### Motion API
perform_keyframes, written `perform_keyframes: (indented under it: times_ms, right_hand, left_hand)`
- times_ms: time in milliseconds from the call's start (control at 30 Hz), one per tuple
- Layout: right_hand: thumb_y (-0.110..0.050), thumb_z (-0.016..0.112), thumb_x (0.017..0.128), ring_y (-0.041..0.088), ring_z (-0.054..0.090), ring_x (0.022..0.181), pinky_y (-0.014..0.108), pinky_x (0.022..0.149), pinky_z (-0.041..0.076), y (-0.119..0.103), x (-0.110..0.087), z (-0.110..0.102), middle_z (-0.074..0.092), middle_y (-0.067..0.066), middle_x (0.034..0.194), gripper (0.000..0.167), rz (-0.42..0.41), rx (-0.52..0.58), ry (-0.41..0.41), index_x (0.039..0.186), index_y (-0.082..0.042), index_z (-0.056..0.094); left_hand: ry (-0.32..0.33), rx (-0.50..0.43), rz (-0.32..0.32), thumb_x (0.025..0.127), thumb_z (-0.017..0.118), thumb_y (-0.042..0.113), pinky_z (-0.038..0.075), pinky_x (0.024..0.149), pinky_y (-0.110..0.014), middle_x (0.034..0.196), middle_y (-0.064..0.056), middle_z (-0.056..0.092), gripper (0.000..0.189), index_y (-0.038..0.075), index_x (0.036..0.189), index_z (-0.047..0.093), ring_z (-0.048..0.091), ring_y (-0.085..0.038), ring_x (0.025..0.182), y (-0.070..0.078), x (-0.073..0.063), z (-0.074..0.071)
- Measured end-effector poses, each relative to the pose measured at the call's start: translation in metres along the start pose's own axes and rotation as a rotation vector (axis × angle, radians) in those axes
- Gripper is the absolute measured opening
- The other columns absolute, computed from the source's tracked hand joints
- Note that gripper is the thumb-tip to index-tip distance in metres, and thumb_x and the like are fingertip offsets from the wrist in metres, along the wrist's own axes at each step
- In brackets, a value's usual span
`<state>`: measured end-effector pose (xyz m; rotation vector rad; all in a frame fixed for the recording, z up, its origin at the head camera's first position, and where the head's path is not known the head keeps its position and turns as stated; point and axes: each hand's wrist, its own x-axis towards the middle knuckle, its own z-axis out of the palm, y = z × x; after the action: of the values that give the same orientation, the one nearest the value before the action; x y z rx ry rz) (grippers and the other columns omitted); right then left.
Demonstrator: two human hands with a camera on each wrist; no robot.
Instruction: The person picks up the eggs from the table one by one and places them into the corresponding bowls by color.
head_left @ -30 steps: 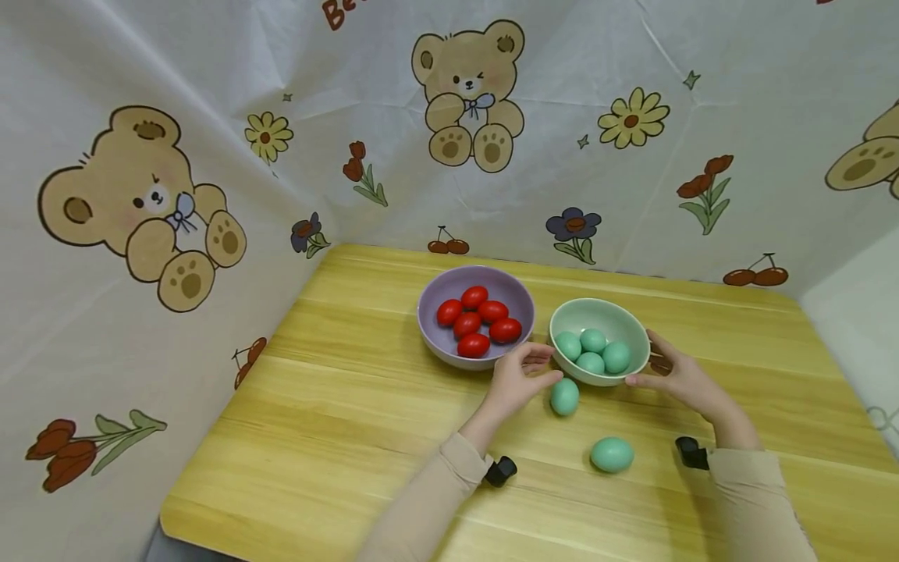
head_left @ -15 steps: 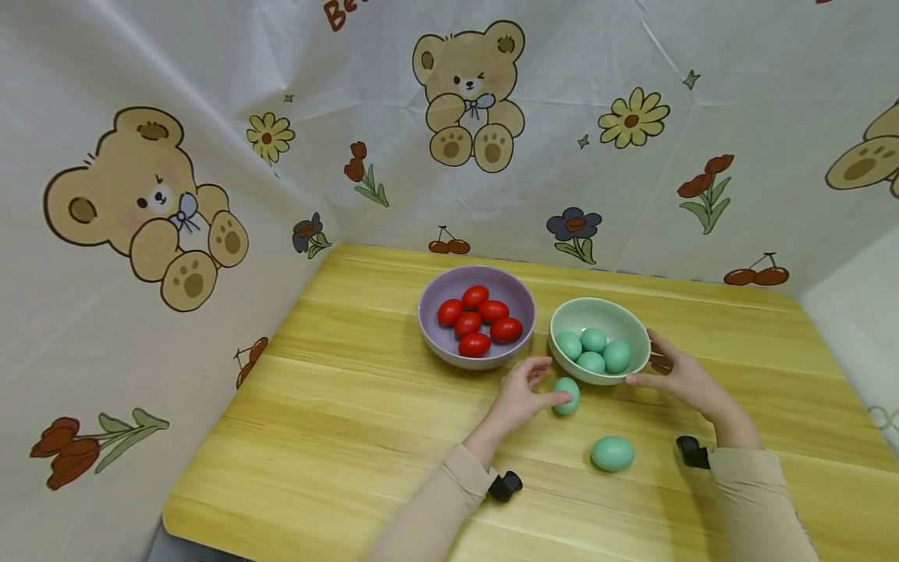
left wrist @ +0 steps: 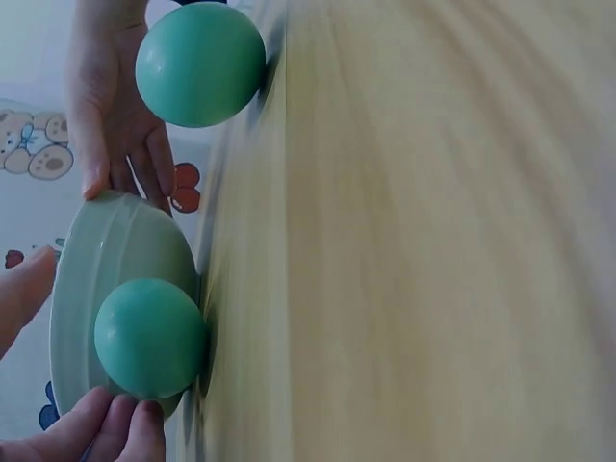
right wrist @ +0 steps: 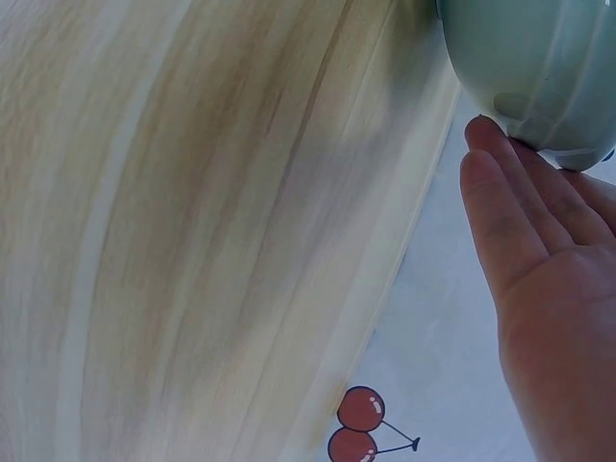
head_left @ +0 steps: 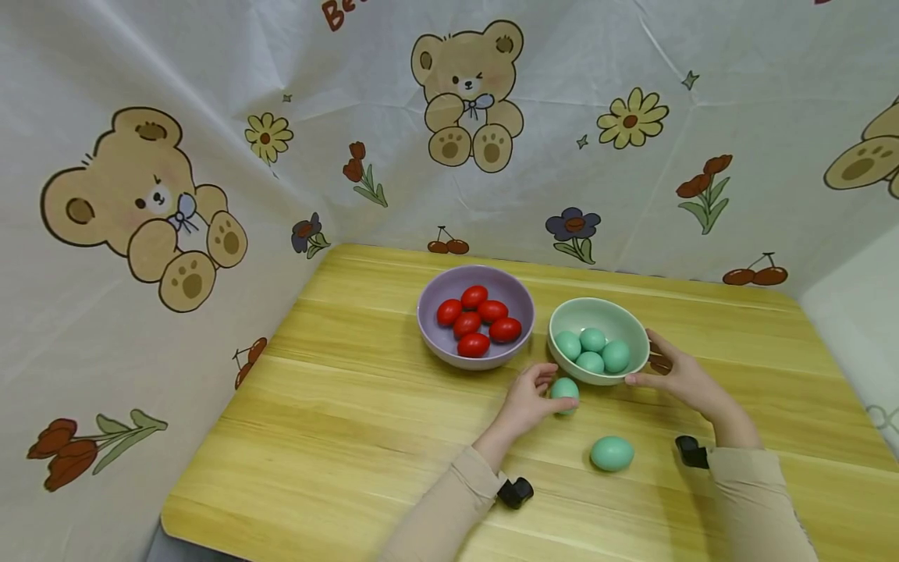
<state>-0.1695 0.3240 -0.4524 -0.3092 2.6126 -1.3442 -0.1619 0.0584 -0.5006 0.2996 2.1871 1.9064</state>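
Observation:
A pale green bowl (head_left: 600,308) with several mint-green eggs (head_left: 616,356) in it stands on the table. My right hand (head_left: 688,381) touches its right side with nearly straight fingers, the thumb near the rim; in the right wrist view those fingers (right wrist: 534,188) lie against the bowl's outer wall. My left hand (head_left: 527,402) is around a loose mint-green egg (head_left: 564,390) just in front of the bowl. In the left wrist view its fingertips (left wrist: 111,423) are right at that egg (left wrist: 149,337), while the thumb (left wrist: 24,289) stands apart from it.
Another mint-green egg (head_left: 612,453) lies on the wooden table (head_left: 316,437) nearer the person. Left of the green bowl stands a purple bowl (head_left: 435,347) with several red eggs (head_left: 474,345). A printed bear cloth (head_left: 393,203) hangs behind the table.
My left hand has drawn back from the bowl's rim and moved toward the person and slightly right, its thumb now overlapping the loose egg. The right hand stays at the bowl.

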Motion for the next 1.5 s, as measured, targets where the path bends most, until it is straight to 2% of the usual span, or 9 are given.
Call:
perform_keyframes:
  times_ms: [233, 533, 967, 1267, 1500]
  right_hand:
    - [-0.023, 0.071, 0.084, 0.049, 0.035, 0.122, 0.056, 0.094, 0.035, 0.002, 0.0, 0.001, 0.027, 0.031, 0.141, 0.097, 0.007, -0.008, 0.01, 0.147, 0.001, 0.003]
    - [-0.022, 0.071, 0.083, 0.051, 0.035, 0.121, 0.056, 0.093, 0.035, 0.004, 0.001, 0.0, 0.026, 0.032, 0.141, 0.097, 0.008, -0.018, 0.011, 0.147, 0.001, 0.002]
    - [-0.02, 0.071, 0.083, 0.05, 0.034, 0.122, 0.055, 0.094, 0.035, 0.003, 0.0, 0.0, 0.025, 0.032, 0.141, 0.097, 0.004, 0.012, 0.01, 0.147, 0.001, 0.002]
    - [-0.02, 0.071, 0.083, 0.05, 0.034, 0.121, 0.055, 0.093, 0.036, 0.001, 0.0, 0.001, 0.024, 0.032, 0.142, 0.096, 0.009, 0.006, 0.015, 0.147, 0.001, 0.003]
    - [-0.02, 0.071, 0.083, 0.051, 0.035, 0.121, 0.056, 0.093, 0.036, 0.001, -0.001, 0.001, 0.027, 0.032, 0.14, 0.096, 0.004, 0.013, 0.014, 0.147, 0.001, 0.003]
  left_hand:
    - [0.019, 0.046, -0.03, 0.07, 0.083, 0.018, 0.041, 0.092, -0.018, 0.112, 0.004, 0.053, 0.058, 0.008, 0.12, 0.056, 0.052, -0.011, 0.106, -0.004, 0.0, 0.005]
    - [0.023, 0.079, -0.036, 0.069, 0.083, 0.015, 0.043, 0.089, -0.019, 0.11, 0.0, 0.054, 0.057, 0.007, 0.119, 0.057, 0.054, -0.012, 0.103, -0.003, -0.002, 0.008]
    - [0.047, 0.135, -0.018, 0.07, 0.082, 0.01, 0.044, 0.086, -0.017, 0.108, -0.002, 0.053, 0.05, 0.007, 0.115, 0.059, 0.054, -0.012, 0.099, 0.001, -0.004, 0.011]
    - [0.032, 0.214, -0.021, 0.074, 0.079, 0.01, 0.044, 0.085, -0.019, 0.111, -0.002, 0.053, 0.049, 0.007, 0.118, 0.058, 0.054, -0.015, 0.102, 0.003, -0.007, 0.012]
    - [0.039, 0.223, -0.02, 0.074, 0.078, 0.011, 0.044, 0.084, -0.017, 0.11, 0.001, 0.054, 0.046, 0.008, 0.117, 0.059, 0.053, -0.011, 0.1, -0.001, -0.006, 0.013]
